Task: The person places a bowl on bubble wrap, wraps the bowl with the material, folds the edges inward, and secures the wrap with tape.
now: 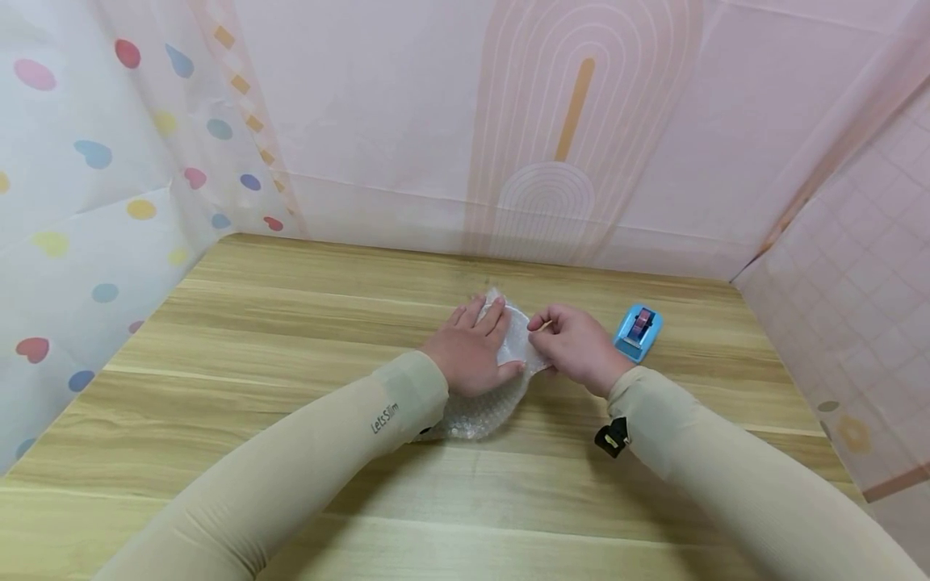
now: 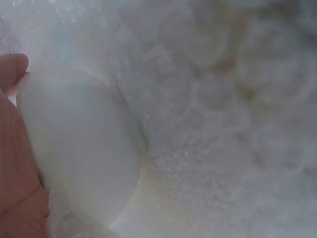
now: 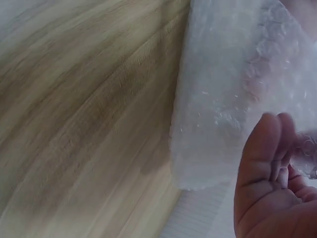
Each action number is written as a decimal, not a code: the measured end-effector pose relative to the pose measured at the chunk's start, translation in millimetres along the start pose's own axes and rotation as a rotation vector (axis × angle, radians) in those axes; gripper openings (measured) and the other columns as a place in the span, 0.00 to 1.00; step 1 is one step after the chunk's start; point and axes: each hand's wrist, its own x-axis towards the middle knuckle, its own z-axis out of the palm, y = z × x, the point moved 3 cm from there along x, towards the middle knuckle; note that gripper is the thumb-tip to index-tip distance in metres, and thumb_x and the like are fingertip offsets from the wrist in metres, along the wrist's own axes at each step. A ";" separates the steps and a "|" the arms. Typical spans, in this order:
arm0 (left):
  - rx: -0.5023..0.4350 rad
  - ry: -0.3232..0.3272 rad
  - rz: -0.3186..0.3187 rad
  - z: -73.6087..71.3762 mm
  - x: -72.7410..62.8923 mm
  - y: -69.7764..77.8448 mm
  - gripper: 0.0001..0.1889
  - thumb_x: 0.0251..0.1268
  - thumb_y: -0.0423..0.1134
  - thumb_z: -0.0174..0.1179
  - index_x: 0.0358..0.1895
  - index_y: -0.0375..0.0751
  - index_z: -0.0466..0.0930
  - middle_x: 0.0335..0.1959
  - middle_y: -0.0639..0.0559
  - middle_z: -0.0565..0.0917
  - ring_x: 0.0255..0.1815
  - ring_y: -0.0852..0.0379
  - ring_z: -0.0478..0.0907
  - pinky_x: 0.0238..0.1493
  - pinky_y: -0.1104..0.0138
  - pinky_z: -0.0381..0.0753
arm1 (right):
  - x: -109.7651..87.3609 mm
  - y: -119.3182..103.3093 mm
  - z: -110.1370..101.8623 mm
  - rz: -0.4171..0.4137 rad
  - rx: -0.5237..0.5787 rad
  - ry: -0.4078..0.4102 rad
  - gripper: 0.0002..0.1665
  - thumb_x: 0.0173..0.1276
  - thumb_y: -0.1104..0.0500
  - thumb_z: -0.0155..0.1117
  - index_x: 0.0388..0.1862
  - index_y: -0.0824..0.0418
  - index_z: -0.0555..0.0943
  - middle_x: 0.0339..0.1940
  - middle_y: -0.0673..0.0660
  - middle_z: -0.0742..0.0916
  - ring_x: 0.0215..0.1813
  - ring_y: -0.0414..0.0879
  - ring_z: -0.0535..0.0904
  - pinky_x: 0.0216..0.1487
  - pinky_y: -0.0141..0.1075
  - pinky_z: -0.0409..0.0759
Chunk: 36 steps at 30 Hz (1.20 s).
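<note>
A sheet of bubble wrap (image 1: 475, 415) lies on the wooden table, folded around a smooth white round dish (image 2: 84, 148). My left hand (image 1: 468, 355) rests on top with its fingers spread, pressing the wrap down. In the left wrist view the dish shows beside that palm, with cloudy bubble wrap filling the right side. At the right edge of the bundle, my right hand (image 1: 577, 347) pinches a corner of the wrap between thumb and curled fingers. The right wrist view shows gathered bubble wrap (image 3: 304, 153) in that grip.
A blue tape dispenser (image 1: 638, 332) stands on the wooden table (image 1: 291, 323), just right of and beyond my right hand. Patterned cloth (image 1: 378, 121) hangs along the back and both sides of the table. A small black device (image 1: 613, 437) hangs at my right wrist.
</note>
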 end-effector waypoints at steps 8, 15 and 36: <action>-0.020 -0.040 0.012 -1.2 -0.4 -0.2 0.44 0.83 0.63 0.37 0.87 0.41 0.35 0.89 0.47 0.33 0.89 0.42 0.26 0.89 0.49 0.37 | 5.5 2.1 5.6 -0.005 0.028 0.025 0.14 0.80 0.55 0.58 0.52 0.63 0.82 0.38 0.54 0.85 0.37 0.45 0.78 0.36 0.33 0.81; -0.090 -0.086 0.020 -2.7 -0.4 -3.1 0.44 0.71 0.48 0.46 0.87 0.40 0.42 0.89 0.49 0.29 0.88 0.44 0.21 0.88 0.50 0.30 | 5.8 2.4 6.5 0.048 0.010 0.028 0.19 0.84 0.48 0.52 0.50 0.58 0.84 0.46 0.56 0.89 0.48 0.50 0.81 0.44 0.36 0.82; -0.256 -0.043 0.098 -4.9 -0.1 -15.8 0.48 0.74 0.44 0.52 0.86 0.34 0.33 0.89 0.41 0.33 0.89 0.42 0.27 0.88 0.51 0.34 | 0.5 11.5 28.7 -0.361 -0.559 -0.058 0.22 0.83 0.55 0.58 0.69 0.61 0.76 0.86 0.65 0.63 0.87 0.64 0.54 0.85 0.61 0.56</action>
